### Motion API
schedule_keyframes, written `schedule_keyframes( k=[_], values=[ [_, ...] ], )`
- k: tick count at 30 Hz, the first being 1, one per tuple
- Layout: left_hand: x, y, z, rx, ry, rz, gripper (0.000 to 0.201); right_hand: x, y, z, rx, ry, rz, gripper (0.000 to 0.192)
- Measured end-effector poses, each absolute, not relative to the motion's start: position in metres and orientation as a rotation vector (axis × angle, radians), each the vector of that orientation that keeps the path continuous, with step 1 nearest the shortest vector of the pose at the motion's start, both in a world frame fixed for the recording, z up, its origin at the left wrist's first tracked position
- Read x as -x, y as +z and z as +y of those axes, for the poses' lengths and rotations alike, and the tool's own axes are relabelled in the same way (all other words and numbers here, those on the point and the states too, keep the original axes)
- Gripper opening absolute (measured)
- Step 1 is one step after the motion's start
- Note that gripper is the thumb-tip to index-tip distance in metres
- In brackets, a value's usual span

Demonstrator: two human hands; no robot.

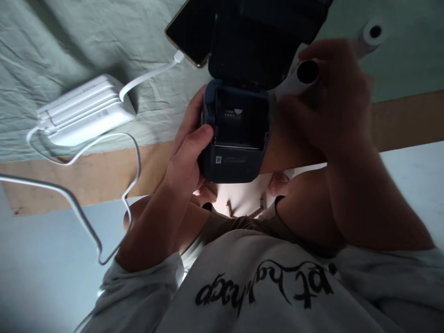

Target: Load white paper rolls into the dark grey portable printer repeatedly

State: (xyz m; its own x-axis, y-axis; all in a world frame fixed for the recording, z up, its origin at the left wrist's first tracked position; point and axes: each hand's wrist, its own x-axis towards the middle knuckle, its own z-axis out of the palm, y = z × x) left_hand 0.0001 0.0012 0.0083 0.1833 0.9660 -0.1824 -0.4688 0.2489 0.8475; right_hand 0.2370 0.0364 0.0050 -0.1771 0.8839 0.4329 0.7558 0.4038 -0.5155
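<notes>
A dark portable label printer (239, 134) with its lid (249, 46) flipped up sits in my left hand (189, 150). The thumb presses on its left edge and the other fingers go behind it. Inside, the printer's bay looks dark, with a small white label on its floor. My right hand (333, 92) grips a white paper roll (293, 85) just right of the printer, the roll's dark hollow core facing me. Beyond that hand, a second white paper roll (364, 41) stands on the cloth.
A black phone (190, 32) lies behind the printer, joined by a white cable (149, 76) to a white charger block (86, 111) on the left. A green cloth (156, 120) covers the table, whose bare wooden edge (409, 113) runs along the front. Another cable (69, 196) hangs over it.
</notes>
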Motion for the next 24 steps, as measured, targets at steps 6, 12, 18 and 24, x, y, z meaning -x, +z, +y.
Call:
schedule_keyframes(
  k=[6,12,18,24],
  values=[
    [-0.001,0.007,0.003,-0.844,1.159,0.82,0.037,-0.247,0.008,0.038,1.107,0.185,-1.857,0.04],
    [-0.006,0.013,0.002,-0.806,1.2,0.822,0.032,-0.278,0.008,0.044,1.404,-0.07,-1.683,0.041],
    [-0.004,0.009,0.004,-0.827,1.2,0.812,0.033,-0.283,-0.002,0.056,1.563,0.071,-1.894,0.059],
    [-0.003,0.006,0.005,-0.845,1.22,0.779,0.034,-0.275,0.0,0.055,1.462,0.242,-1.863,0.069]
  ],
)
